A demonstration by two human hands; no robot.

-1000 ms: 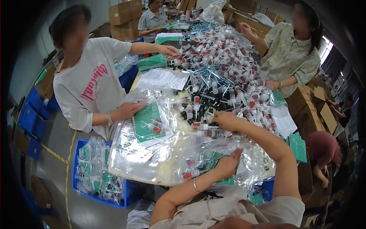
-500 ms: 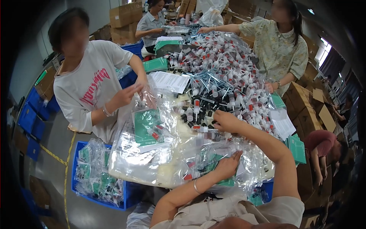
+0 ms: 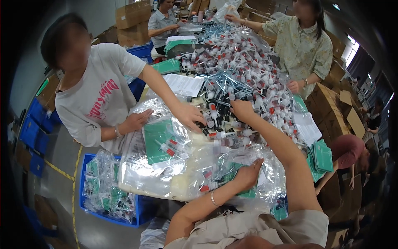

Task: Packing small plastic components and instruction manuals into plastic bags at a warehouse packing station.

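My left hand (image 3: 249, 175), a bangle at its wrist, is closed on the edge of a clear plastic bag (image 3: 271, 162). A green booklet (image 3: 233, 173) and red-and-white pieces show through the plastic. Beyond it, my right hand (image 3: 242, 111) reaches into the near side of the pile, fingers bent down among black parts (image 3: 222, 111) and long metal bolts (image 3: 228, 83). What its fingertips hold is hidden. Several small clear bottles with white nozzles and red bands (image 3: 271, 99) lie around it. More bottles (image 3: 232, 142) rest between my two hands.
At left, a co-worker's hand (image 3: 190, 116) reaches to the black parts, beside a bagged green booklet (image 3: 158, 141). Another person's hand (image 3: 295, 86) is at the pile's right. A blue bin (image 3: 83, 166) of filled bags stands below left. Green booklets (image 3: 321, 157) are stacked at right.
My right hand has moved farther into the pile, toward the bolts. My left hand has tilted up slightly on the bag. The left co-worker's hand has reached across to the black parts.
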